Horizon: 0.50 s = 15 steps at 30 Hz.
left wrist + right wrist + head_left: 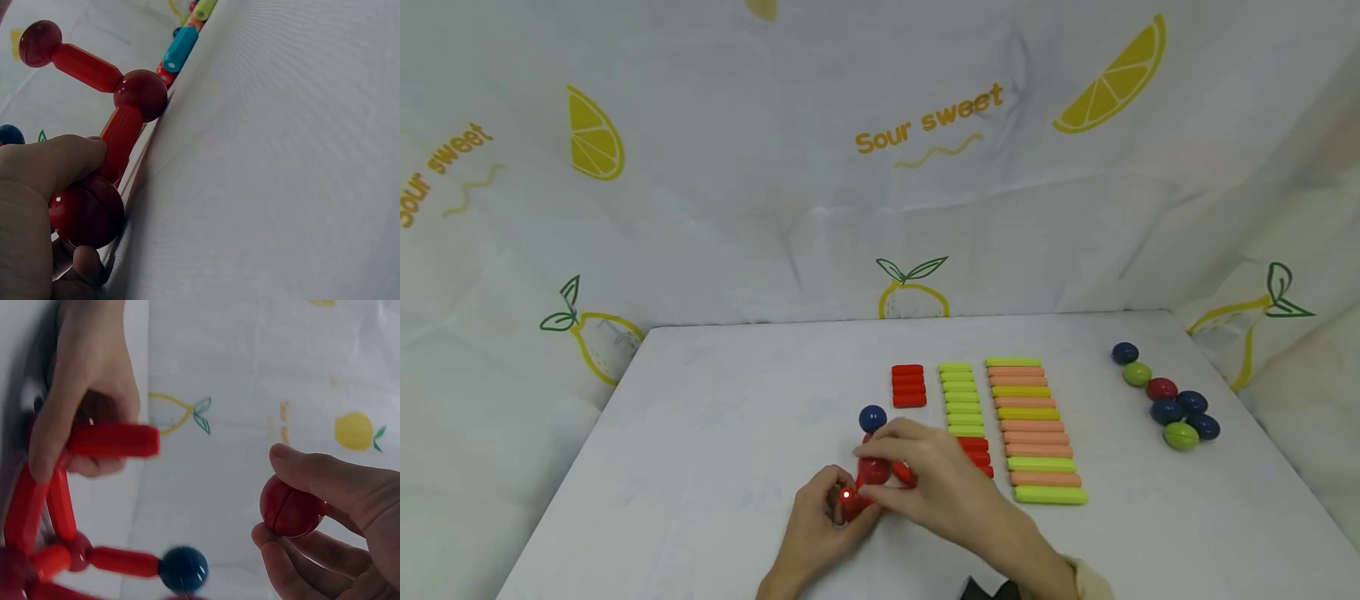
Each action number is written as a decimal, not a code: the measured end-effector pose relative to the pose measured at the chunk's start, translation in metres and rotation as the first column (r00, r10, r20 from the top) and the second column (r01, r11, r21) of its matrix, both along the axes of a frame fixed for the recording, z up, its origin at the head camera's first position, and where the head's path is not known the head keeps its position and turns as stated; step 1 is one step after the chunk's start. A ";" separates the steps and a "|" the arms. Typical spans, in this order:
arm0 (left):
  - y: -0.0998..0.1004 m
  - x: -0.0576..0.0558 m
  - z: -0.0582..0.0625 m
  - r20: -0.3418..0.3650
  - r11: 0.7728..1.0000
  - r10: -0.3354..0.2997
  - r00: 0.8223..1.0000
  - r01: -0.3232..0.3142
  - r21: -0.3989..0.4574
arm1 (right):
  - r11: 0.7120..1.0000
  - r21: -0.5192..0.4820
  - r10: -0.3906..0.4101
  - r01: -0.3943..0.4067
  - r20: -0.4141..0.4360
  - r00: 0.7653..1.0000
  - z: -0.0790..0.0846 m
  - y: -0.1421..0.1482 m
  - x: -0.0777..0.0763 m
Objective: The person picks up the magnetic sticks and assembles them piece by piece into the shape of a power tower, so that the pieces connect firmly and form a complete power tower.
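Note:
My left hand (820, 521) grips a frame of red rods (25, 509) and red balls (87, 212) low over the white table. In the left wrist view, the thumb lies along a red rod (122, 140) beside one of the balls. One rod of the frame ends in a blue ball (184, 569). Another red rod (115, 439) sticks out from the left hand with a bare end. My right hand (936, 475) pinches a loose red ball (290, 506) between thumb and fingers, apart from that bare end in the right wrist view.
Right of the hands lie short red rods (908, 386), a column of lime rods (961, 397) and longer orange, yellow and lime rods (1036, 437). Several blue, green and red balls (1167, 412) sit farther right. A lemon-print cloth (760, 250) hangs behind the table (685, 467).

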<state>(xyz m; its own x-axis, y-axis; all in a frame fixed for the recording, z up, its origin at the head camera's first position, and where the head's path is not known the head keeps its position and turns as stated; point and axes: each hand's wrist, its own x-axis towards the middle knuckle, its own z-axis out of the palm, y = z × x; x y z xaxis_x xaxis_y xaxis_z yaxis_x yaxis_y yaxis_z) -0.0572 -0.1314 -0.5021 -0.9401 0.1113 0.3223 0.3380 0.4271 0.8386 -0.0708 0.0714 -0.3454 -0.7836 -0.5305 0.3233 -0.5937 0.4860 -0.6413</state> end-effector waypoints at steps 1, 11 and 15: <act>0.000 0.000 -0.002 -0.050 1.000 -0.021 0.999 0.021 0.009 | 0.999 0.017 0.041 -0.041 0.026 0.999 -0.002 -0.009 0.001; -0.004 0.000 -0.007 -0.058 0.999 -0.042 0.997 0.044 0.030 | 0.959 0.259 0.091 -0.112 0.091 0.992 -0.020 -0.044 -0.002; -0.005 -0.001 -0.008 -0.119 0.999 -0.031 0.992 0.032 0.011 | 0.956 0.274 0.086 -0.107 0.088 0.992 -0.020 -0.043 -0.001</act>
